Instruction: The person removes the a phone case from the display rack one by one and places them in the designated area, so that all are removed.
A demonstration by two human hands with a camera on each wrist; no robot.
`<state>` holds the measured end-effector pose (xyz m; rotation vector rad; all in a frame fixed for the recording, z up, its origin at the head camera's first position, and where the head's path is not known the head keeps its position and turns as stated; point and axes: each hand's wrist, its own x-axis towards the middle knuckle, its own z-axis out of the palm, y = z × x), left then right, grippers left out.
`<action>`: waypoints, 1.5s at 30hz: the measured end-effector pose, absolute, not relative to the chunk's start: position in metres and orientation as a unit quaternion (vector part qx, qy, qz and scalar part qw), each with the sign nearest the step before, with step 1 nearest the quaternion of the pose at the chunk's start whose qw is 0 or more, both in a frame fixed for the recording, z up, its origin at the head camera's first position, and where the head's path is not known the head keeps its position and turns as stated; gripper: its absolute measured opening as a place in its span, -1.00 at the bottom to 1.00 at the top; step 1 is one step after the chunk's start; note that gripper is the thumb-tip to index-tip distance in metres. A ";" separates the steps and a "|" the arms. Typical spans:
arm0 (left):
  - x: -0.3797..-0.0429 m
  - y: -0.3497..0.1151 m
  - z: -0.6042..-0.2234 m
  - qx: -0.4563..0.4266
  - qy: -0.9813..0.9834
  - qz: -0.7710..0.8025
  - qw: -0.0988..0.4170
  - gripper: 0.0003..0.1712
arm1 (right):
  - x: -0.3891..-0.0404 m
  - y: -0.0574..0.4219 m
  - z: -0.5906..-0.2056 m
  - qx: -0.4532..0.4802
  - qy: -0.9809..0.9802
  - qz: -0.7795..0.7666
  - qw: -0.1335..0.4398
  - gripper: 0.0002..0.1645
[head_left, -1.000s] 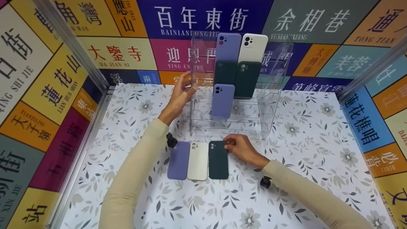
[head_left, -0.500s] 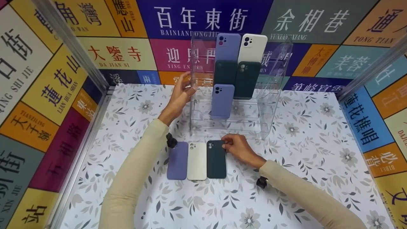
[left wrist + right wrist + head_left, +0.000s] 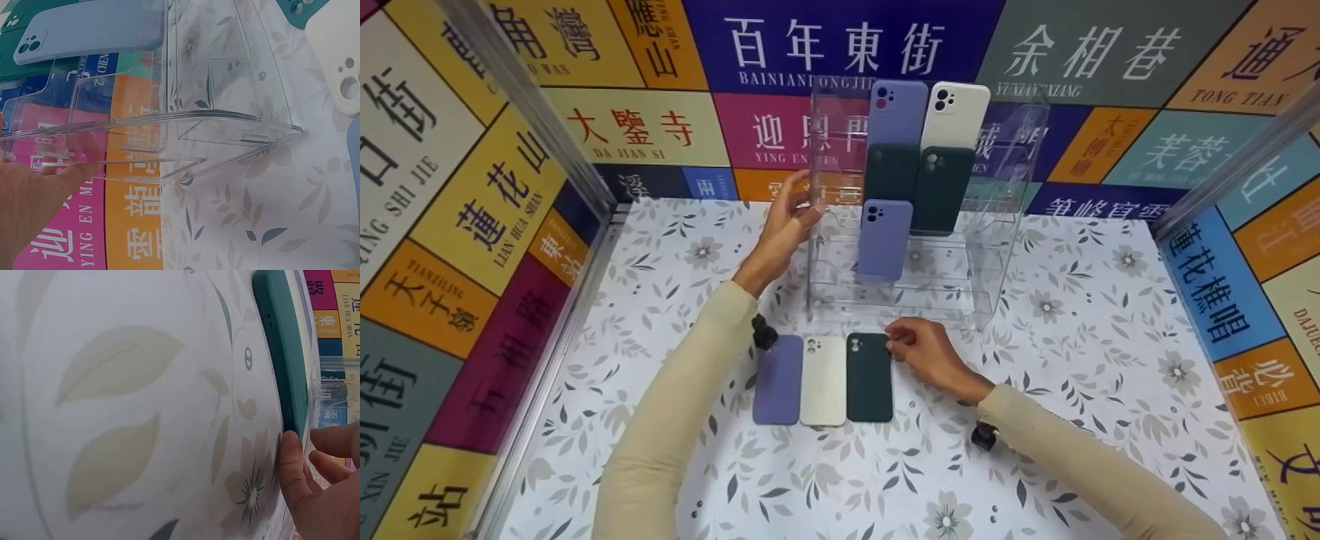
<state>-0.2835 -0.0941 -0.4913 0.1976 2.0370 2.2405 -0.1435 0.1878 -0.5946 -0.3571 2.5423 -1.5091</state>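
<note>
My left hand (image 3: 787, 229) grips the left side panel of a clear acrylic display stand (image 3: 990, 300); part of that hand shows at the left edge of the left wrist view. My right hand (image 3: 934, 356) touches the upper right corner of a dark green phone case (image 3: 870, 379) lying on the table. In the right wrist view, the thumb (image 3: 291, 450) meets the end of this case, while the other fingertips stand apart from it. To its left lie a cream phone case (image 3: 823, 382) and a purple phone case (image 3: 778, 382), side by side in a row.
The stand holds an upper purple case (image 3: 898, 112), a cream case (image 3: 958, 116), two dark green cases, one at the right (image 3: 943, 191), and a lower purple case (image 3: 885, 241). Sign-printed walls (image 3: 840, 37) enclose the flower-patterned tabletop (image 3: 1080, 330) at the back and sides.
The dark green case on the table has shifted slightly left, closer to the cream one, with my right hand at its corner. My left hand has stayed on the stand.
</note>
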 end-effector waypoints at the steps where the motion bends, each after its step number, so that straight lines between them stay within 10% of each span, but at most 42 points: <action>1: -0.284 -0.094 -0.492 0.067 0.671 0.737 0.052 -0.27 | -0.143 0.189 -0.593 -0.121 0.850 -0.506 0.081 -0.74; 45: -0.283 -0.095 -0.492 0.068 0.663 0.743 0.063 -0.23 | -0.188 0.240 -0.482 -0.153 0.852 -0.500 -0.027 -0.61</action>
